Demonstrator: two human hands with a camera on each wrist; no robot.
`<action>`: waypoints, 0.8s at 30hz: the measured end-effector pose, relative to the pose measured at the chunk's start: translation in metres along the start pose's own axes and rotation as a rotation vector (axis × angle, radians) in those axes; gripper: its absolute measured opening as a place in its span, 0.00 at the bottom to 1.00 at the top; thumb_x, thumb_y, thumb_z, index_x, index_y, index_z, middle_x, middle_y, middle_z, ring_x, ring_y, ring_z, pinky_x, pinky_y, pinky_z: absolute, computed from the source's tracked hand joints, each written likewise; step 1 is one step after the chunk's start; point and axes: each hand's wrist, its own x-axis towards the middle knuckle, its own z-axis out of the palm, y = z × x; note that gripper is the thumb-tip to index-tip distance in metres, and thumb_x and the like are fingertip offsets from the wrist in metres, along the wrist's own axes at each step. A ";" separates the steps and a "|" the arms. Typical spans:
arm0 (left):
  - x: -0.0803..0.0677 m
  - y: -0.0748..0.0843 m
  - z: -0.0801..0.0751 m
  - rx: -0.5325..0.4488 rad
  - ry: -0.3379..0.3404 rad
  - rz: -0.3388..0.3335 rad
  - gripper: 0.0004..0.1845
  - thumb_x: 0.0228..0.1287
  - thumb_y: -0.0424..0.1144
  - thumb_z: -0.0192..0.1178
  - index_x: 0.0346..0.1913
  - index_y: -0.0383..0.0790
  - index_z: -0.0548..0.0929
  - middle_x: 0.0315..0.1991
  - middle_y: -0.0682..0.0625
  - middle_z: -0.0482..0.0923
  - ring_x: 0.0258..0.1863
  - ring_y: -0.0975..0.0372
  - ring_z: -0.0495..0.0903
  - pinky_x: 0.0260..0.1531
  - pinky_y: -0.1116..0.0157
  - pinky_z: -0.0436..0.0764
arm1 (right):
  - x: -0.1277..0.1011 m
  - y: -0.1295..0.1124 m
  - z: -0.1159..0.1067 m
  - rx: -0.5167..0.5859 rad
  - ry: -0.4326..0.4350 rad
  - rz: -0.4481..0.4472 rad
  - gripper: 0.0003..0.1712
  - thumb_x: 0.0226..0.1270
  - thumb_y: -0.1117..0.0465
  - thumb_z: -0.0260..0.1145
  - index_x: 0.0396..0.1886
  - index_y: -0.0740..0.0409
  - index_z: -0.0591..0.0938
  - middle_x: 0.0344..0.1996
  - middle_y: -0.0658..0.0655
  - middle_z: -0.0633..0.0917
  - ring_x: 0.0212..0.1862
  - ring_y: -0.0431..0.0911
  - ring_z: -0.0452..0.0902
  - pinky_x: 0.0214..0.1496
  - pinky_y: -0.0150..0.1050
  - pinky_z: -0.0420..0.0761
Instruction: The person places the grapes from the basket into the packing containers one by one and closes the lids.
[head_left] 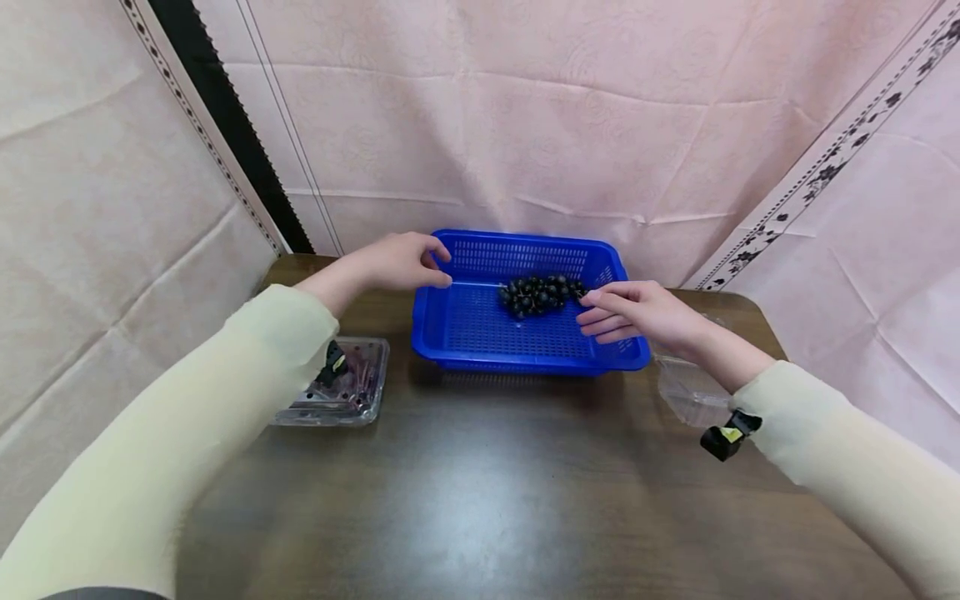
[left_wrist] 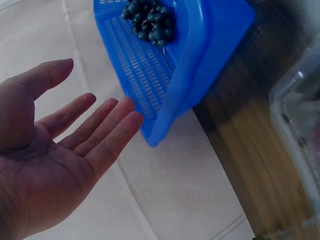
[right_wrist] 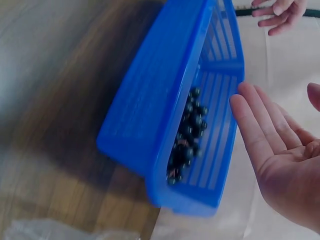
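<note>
A bunch of dark grapes (head_left: 542, 295) lies in a blue slotted plastic basket (head_left: 517, 360) toward the back of the table. My left hand (head_left: 401, 262) is over the basket's left end, thumb and fingers apart and holding nothing. In the left wrist view the palm of that hand (left_wrist: 65, 145) faces up with the fingers extended. My right hand (head_left: 637, 315) hovers by the basket's right end, near the grapes. The right wrist view shows its fingers (right_wrist: 255, 125) stretched out and nothing in the palm.
Left of the basket sits a clear lidded plastic box (head_left: 363, 379) with dark reddish contents, partly behind my left sleeve. A clear plastic container (head_left: 690, 392) stands at the right, partly hidden by my right arm. Pale cloth (head_left: 525, 125) hangs behind the wooden table (head_left: 480, 483).
</note>
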 end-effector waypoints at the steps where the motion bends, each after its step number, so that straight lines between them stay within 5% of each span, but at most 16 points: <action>1: 0.003 0.003 0.001 0.003 -0.008 0.000 0.28 0.76 0.49 0.65 0.70 0.37 0.78 0.62 0.38 0.84 0.62 0.47 0.82 0.64 0.47 0.81 | -0.003 0.002 -0.004 -0.006 0.013 0.003 0.30 0.89 0.50 0.55 0.69 0.74 0.74 0.56 0.70 0.88 0.57 0.57 0.89 0.58 0.48 0.89; 11: 0.024 0.026 0.011 0.031 -0.062 0.002 0.29 0.77 0.49 0.65 0.73 0.37 0.76 0.64 0.38 0.82 0.65 0.47 0.79 0.67 0.49 0.79 | -0.032 0.021 -0.039 -0.113 0.123 0.055 0.37 0.87 0.45 0.57 0.73 0.75 0.71 0.63 0.76 0.82 0.57 0.53 0.89 0.56 0.41 0.90; 24: 0.051 0.045 0.024 0.086 -0.111 0.021 0.32 0.79 0.50 0.63 0.76 0.38 0.72 0.67 0.40 0.79 0.68 0.48 0.76 0.69 0.48 0.77 | -0.072 0.053 -0.075 -0.351 0.276 0.092 0.33 0.88 0.50 0.57 0.73 0.75 0.72 0.63 0.75 0.83 0.47 0.28 0.85 0.51 0.29 0.88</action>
